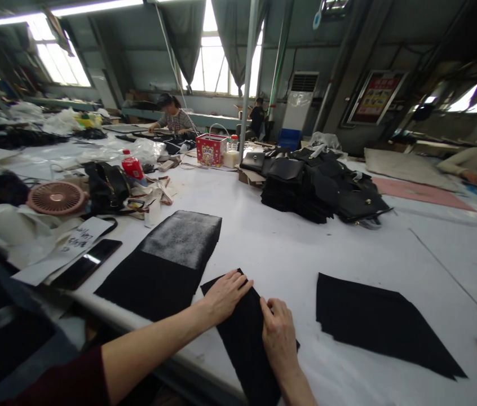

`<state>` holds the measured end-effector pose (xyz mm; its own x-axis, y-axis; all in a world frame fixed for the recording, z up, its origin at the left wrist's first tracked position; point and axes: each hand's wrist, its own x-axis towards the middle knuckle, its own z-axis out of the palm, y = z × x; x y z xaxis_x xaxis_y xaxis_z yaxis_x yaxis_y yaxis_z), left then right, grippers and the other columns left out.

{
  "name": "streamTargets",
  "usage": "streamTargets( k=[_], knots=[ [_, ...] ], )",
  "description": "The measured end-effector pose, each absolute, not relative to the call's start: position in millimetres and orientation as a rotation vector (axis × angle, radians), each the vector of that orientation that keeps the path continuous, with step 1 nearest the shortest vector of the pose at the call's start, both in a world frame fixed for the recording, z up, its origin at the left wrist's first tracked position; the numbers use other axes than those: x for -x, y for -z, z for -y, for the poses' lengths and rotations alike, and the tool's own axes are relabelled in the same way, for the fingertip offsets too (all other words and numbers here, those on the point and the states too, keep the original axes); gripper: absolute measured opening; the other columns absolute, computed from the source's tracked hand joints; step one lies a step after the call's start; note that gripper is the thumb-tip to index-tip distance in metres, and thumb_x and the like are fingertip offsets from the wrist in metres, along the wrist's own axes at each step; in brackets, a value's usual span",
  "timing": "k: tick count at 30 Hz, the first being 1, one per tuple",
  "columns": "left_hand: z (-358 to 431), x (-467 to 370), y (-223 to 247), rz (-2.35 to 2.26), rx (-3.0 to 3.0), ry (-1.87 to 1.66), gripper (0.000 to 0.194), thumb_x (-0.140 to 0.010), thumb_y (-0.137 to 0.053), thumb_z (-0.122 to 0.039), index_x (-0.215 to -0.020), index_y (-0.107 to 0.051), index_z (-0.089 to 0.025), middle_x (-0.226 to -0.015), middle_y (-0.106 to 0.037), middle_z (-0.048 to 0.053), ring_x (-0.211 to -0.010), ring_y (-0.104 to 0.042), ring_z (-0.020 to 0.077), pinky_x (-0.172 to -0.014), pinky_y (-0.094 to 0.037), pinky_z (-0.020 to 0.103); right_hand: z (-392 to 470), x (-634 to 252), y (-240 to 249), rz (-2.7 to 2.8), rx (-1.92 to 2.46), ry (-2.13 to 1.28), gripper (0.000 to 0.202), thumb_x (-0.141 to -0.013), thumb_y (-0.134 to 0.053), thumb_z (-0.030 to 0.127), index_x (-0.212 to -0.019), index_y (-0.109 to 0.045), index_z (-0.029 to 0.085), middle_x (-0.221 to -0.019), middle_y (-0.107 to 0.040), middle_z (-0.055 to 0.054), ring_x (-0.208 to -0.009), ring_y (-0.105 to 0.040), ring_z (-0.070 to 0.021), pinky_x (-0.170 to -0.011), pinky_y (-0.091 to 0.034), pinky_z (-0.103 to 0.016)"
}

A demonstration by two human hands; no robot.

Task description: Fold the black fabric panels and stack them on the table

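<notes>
At twelve o'clock, a bright window [212,65] shines between dark curtains [183,39] in the grey wall [149,62]. At one o'clock stands a white air conditioner [299,110]; at two hangs a framed red poster [374,100].

Matt, cloth-like panel [244,341]; smooth tabletop [272,254]; glossy phone [88,263]; ridged plastic fan [57,197]

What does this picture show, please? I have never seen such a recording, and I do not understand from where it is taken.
A camera worn on a person's head looks forward and down. There is no robot, only bare hands. The left hand lies on a black piece; the right hand touches it near an edge, but a grip is unclear. On the white table, black material with a greyish end lies left, another black piece right, and a dark pile farther back.
</notes>
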<state>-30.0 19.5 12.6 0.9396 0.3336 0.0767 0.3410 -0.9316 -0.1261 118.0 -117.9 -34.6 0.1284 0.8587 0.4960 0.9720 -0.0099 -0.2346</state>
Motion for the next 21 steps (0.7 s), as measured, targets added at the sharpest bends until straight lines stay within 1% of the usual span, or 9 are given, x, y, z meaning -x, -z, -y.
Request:
streamTargets(
  k=[3, 5, 7, 10, 13, 15, 18, 21],
  knots=[
    [-17, 27, -9, 0.494, 2.922, 0.056, 0.058, -0.085, -0.051, -0.015, -0.142, -0.037, -0.012, -0.133, -0.049, 0.015, -0.125, -0.045, 0.0285, -0.115, -0.027, 0.044, 125, -120, 34, 1.751, 1.910, 0.272, 0.040, -0.089, -0.039, -0.001, -0.122, -0.056, 0.015, -0.096, -0.055, -0.008, -0.091, -0.050, -0.0211, -0.078, -0.042, -0.034],
    [-15, 24, -10, 0.470, 2.926, 0.058, 0.052, -0.087, -0.047, -0.013, -0.138, -0.041, -0.010, -0.128, -0.052, 0.015, -0.122, -0.047, 0.0270, -0.114, -0.028, 0.042, 130, -122, 35, 1.749, 1.916, 0.258, 0.040, -0.089, -0.040, -0.001, -0.122, -0.056, 0.015, -0.096, -0.055, -0.008, -0.091, -0.050, -0.0212, -0.078, -0.042, -0.034],
    [-13, 22, -12, 0.440, 2.943, 0.062, 0.048, -0.087, -0.045, -0.010, -0.134, -0.044, -0.009, -0.120, -0.056, 0.013, -0.115, -0.050, 0.0247, -0.111, -0.033, 0.039, 135, -123, 35, 1.745, 1.919, 0.244, 0.039, -0.089, -0.041, -0.001, -0.121, -0.057, 0.016, -0.095, -0.055, -0.007, -0.090, -0.050, -0.0212, -0.078, -0.043, -0.034],
    [-11, 23, -14, 0.400, 2.958, 0.046, 0.052, -0.086, -0.046, -0.011, -0.137, -0.041, -0.008, -0.120, -0.055, 0.013, -0.114, -0.051, 0.0250, -0.105, -0.039, 0.037, 142, -126, 35, 1.737, 1.917, 0.230, 0.038, -0.089, -0.042, 0.000, -0.120, -0.058, 0.016, -0.094, -0.055, -0.007, -0.089, -0.050, -0.0209, -0.077, -0.043, -0.034],
    [-7, 24, -17, 0.398, 2.974, 0.019, 0.061, -0.085, -0.048, -0.012, -0.144, -0.034, -0.014, -0.126, -0.052, 0.013, -0.121, -0.048, 0.0266, -0.106, -0.039, 0.040, 147, -128, 34, 1.729, 1.911, 0.225, 0.036, -0.091, -0.043, 0.002, -0.119, -0.059, 0.016, -0.094, -0.055, -0.007, -0.089, -0.050, -0.0210, -0.078, -0.044, -0.035],
    [-4, 23, -20, 0.404, 2.987, -0.011, 0.058, -0.086, -0.047, -0.011, -0.142, -0.036, -0.014, -0.127, -0.052, 0.013, -0.121, -0.048, 0.0268, -0.107, -0.037, 0.041, 151, -128, 34, 1.727, 1.904, 0.221, 0.035, -0.091, -0.043, 0.002, -0.119, -0.059, 0.015, -0.093, -0.055, -0.007, -0.089, -0.050, -0.0211, -0.078, -0.044, -0.035],
    [0, 18, -26, 0.407, 3.009, -0.046, 0.049, -0.089, -0.040, -0.008, -0.138, -0.041, -0.011, -0.123, -0.054, 0.013, -0.118, -0.050, 0.0244, -0.108, -0.037, 0.038, 155, -129, 33, 1.723, 1.889, 0.214, 0.036, -0.090, -0.043, 0.000, -0.119, -0.059, 0.015, -0.093, -0.055, -0.007, -0.090, -0.051, -0.0211, -0.078, -0.044, -0.035],
    [4, 17, -29, 0.403, 3.030, -0.072, 0.053, -0.087, -0.042, -0.006, -0.140, -0.039, -0.013, -0.124, -0.054, 0.012, -0.119, -0.051, 0.0228, -0.105, -0.041, 0.035, 159, -131, 32, 1.714, 1.873, 0.210, 0.036, -0.090, -0.041, 0.000, -0.118, -0.060, 0.014, -0.093, -0.055, -0.007, -0.090, -0.051, -0.0208, -0.079, -0.045, -0.035]
  ],
)
